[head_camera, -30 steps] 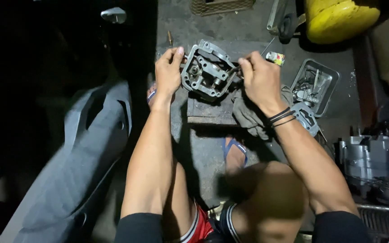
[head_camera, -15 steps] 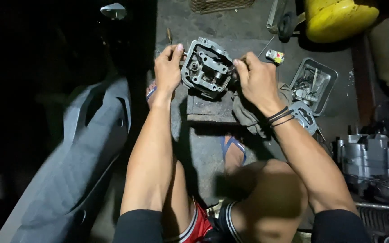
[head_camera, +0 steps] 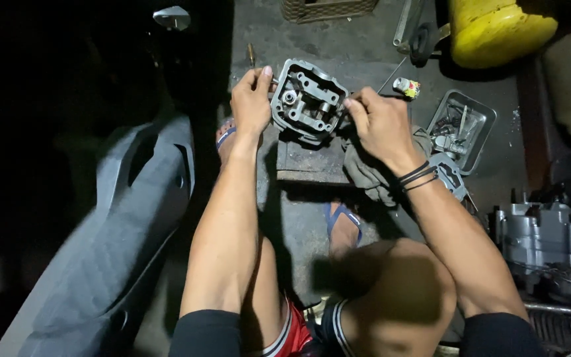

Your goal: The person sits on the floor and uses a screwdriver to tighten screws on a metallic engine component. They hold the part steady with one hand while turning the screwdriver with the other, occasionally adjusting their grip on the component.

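A grey metal engine cylinder head stands tilted on a small wooden block on the concrete floor. My left hand grips its left side, thumb up at the top corner. My right hand holds its right edge with fingers pinched there; black bands circle that wrist. A dirty grey rag lies under my right hand beside the block.
A metal tray of small parts sits to the right, a small can near it. A yellow container is at the top right, an engine block at the right edge. A grey plastic fairing lies left. My sandalled feet flank the block.
The cylinder head has been tipped and lifted slightly higher on the block between my hands. Both hands keep their grip and shifted with it.
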